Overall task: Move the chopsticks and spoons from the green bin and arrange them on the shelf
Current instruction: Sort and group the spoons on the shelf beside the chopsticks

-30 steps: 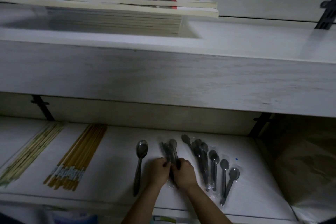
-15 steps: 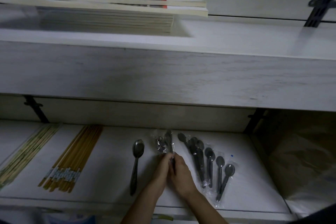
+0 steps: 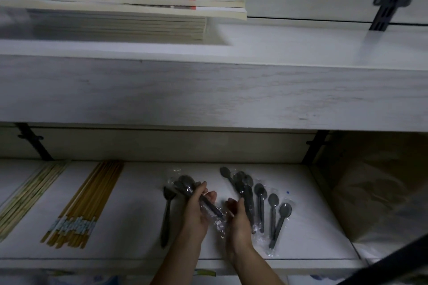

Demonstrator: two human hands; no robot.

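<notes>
Left hand [image 3: 196, 207] grips wrapped spoons [image 3: 184, 182] (bowls up-left, handles down-right)

There were one pale chopstick row [image 3: 30, 199], one yellow chopstick row [image 3: 85, 203], one bare spoon [image 3: 167, 215], one wrapped spoon packet [image 3: 187, 186] and about six wrapped spoons [image 3: 273, 210].

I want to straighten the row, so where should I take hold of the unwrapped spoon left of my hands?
Take the unwrapped spoon by its slim handle, near the end facing the front edge of the shelf, coming from the front. Its bowl points back, close to the wrapped spoons in your left hand; the handle end lies free.
</notes>
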